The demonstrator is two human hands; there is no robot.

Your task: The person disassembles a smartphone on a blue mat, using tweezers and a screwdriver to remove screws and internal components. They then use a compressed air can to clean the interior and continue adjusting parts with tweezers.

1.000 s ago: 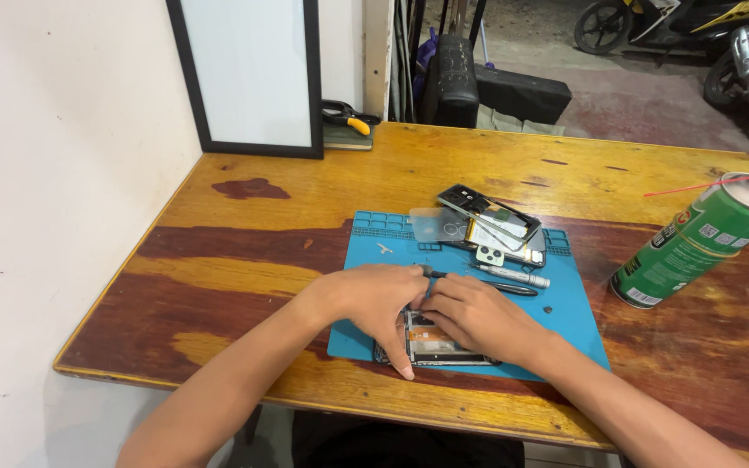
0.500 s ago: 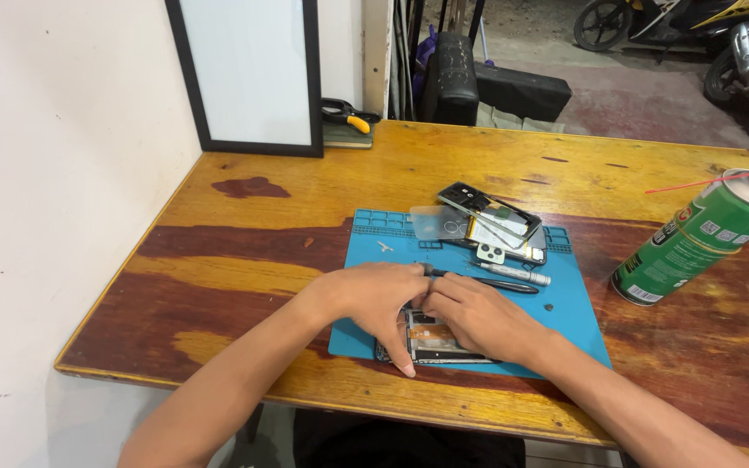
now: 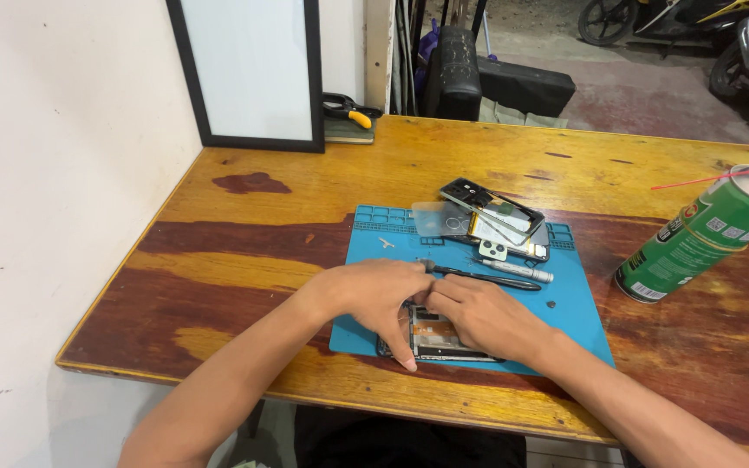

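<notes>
Two hands on opened phone

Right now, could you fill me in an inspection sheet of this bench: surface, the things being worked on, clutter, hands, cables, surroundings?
Surface: wooden table, stained, with a blue work mat on it.
Job's things: opened phone on the mat's near edge.
Clutter: stack of phone parts, dark tool, silver pen-like tool, green spray can.
Hands: left hand and right hand both rest on the opened phone.
Cables: nothing seen.
Surroundings: white framed board, pliers, black case on the floor behind.
</notes>
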